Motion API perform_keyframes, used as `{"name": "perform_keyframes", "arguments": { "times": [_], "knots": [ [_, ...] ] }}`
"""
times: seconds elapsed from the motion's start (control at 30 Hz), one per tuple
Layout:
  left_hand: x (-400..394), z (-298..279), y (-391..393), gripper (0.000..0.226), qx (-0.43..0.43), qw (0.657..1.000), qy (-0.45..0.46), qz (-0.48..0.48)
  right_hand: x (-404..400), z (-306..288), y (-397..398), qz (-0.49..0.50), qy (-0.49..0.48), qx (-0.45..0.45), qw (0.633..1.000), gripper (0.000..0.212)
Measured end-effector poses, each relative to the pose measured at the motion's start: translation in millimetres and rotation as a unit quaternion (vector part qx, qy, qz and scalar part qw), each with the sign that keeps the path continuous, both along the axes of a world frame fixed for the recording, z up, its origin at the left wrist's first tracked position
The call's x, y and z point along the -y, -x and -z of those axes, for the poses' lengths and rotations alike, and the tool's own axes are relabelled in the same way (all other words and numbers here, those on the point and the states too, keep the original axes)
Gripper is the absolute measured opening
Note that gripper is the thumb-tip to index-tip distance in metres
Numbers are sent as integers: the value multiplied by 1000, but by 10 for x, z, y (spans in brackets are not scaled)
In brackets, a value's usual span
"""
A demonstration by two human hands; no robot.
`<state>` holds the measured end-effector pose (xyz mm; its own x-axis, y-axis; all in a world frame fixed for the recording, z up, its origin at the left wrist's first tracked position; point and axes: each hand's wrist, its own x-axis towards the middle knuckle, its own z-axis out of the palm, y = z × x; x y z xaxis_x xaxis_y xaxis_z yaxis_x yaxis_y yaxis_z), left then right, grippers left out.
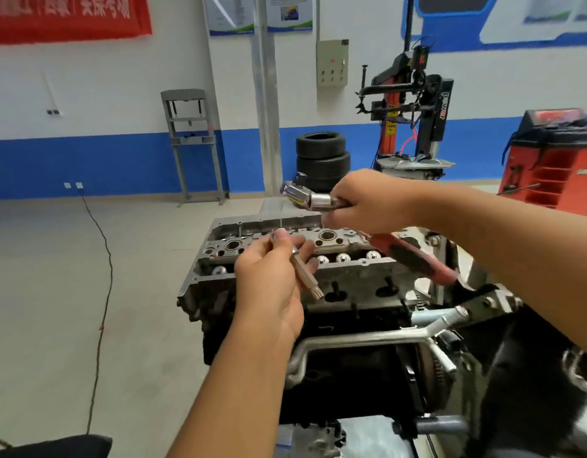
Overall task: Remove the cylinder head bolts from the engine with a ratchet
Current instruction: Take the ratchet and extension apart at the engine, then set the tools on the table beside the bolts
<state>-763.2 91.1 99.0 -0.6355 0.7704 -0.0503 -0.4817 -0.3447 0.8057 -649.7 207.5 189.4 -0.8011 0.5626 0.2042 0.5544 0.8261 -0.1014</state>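
The left hand (272, 279), palm up in the near middle, pinches a long splined bit (306, 272) between thumb and fingers, tip pointing near-right, seemingly ready to fit it. The right hand (368, 201), farther and to the right, grips the ratchet (321, 199) near its head, red handle trailing down-right. Both hover above the engine (285, 259), whose cylinder head lies just beneath them.

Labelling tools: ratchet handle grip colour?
Red, on the ratchet gripped by the right hand; head view.
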Motion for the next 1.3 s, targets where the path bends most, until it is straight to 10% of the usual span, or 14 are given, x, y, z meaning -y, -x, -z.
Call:
{"name": "perform_keyframes", "arguments": {
  "times": [0.37, 0.93, 1.13, 1.3],
  "knots": [
    [-605, -65, -2482, 33, 12, 933, 18, 359, 599, 507, -2475, 307, 181, -287, 889, 35],
    [931, 522, -6679, 36, 23, 683, 132, 718, 2552, 1460, -6505, 599, 231, -582, 499, 20],
    [1087, 835, -7228, 35, -264, 630, 127, 719, 2763, 1844, -7095, 654, 216, -615, 384, 13],
    [969, 863, -7493, 16, -473, 626, 41, 619, 2720, 1850, -7321, 683, 192, -585, 392, 13]
  ]
}}
